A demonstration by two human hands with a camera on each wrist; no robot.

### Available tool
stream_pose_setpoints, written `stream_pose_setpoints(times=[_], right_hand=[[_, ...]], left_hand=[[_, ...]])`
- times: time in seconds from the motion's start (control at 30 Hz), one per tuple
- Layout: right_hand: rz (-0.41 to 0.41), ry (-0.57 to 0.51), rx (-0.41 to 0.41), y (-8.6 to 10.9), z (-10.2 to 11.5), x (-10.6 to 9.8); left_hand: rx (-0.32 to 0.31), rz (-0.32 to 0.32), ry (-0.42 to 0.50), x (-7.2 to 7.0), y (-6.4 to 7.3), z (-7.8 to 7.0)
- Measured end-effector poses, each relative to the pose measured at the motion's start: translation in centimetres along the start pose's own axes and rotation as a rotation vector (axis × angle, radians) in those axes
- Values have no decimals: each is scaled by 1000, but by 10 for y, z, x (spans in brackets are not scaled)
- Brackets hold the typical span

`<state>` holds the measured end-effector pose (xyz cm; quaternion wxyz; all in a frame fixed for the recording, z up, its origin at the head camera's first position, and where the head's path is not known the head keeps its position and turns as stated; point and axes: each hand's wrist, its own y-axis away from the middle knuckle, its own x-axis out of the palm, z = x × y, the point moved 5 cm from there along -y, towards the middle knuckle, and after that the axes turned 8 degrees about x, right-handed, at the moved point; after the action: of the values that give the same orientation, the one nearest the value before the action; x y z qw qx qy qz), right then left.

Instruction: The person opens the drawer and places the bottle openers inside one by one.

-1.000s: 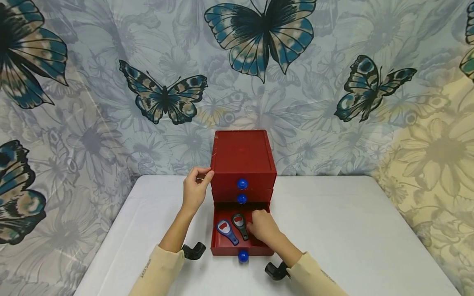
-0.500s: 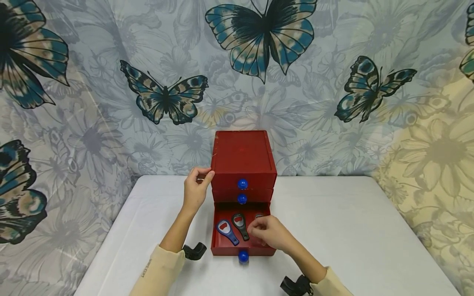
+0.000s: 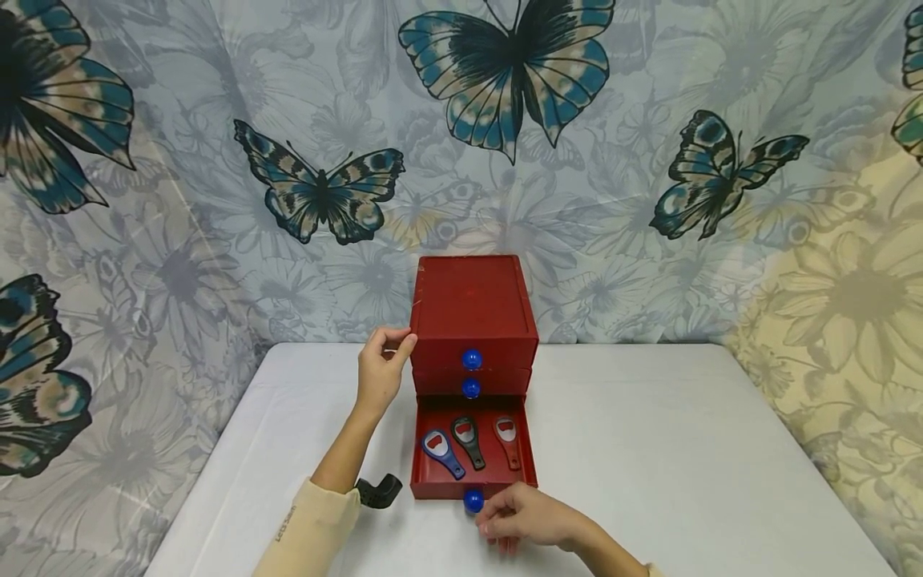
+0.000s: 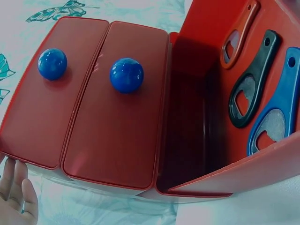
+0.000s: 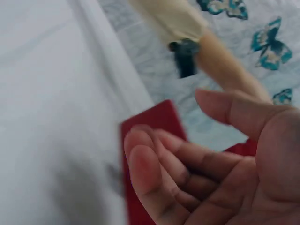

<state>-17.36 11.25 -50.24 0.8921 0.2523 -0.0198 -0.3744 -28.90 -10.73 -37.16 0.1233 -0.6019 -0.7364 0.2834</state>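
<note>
A red cabinet (image 3: pixel 474 300) with blue knobs stands on the table, its bottom drawer (image 3: pixel 441 489) pulled out. Inside lie three bottle openers: a blue one (image 3: pixel 443 453) at left, a dark green one (image 3: pixel 469 441) in the middle and a red one (image 3: pixel 507 442) at right. My left hand (image 3: pixel 382 373) touches the cabinet's left side near the upper front corner; in the left wrist view its fingers (image 4: pixel 18 183) are fairly straight against the edge. In front of the drawer, just right of its blue knob (image 3: pixel 473 501), hovers my right hand (image 3: pixel 530 517), fingers loosely bent and holding nothing.
The two upper drawers, with a top knob (image 3: pixel 472 358) and a middle knob (image 3: pixel 471 388), are closed. A white table (image 3: pixel 649 449) extends on both sides. Behind it hangs a butterfly-patterned cloth (image 3: pixel 577 240).
My right hand has left the red bottle opener lying in the drawer and drawn back toward the front, out past the drawer's edge. The left hand has stayed in place.
</note>
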Motion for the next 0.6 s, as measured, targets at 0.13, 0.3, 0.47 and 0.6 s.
stream_pose_setpoints(times=[0.13,0.3,0.47,0.6], right_hand=[[-83,-42,59,-7,-18,4],[-196,-73,85,-16,-25,7],[-243,-156,83,-22,-26,14],[-271,-185,92,-24,-26,18]], left_hand=[[-2,-3,-3,0,1,1],[11,-12,-7,0,1,1],[24,-18,-2,1,1,2],[30,-24,0,1,2,3]])
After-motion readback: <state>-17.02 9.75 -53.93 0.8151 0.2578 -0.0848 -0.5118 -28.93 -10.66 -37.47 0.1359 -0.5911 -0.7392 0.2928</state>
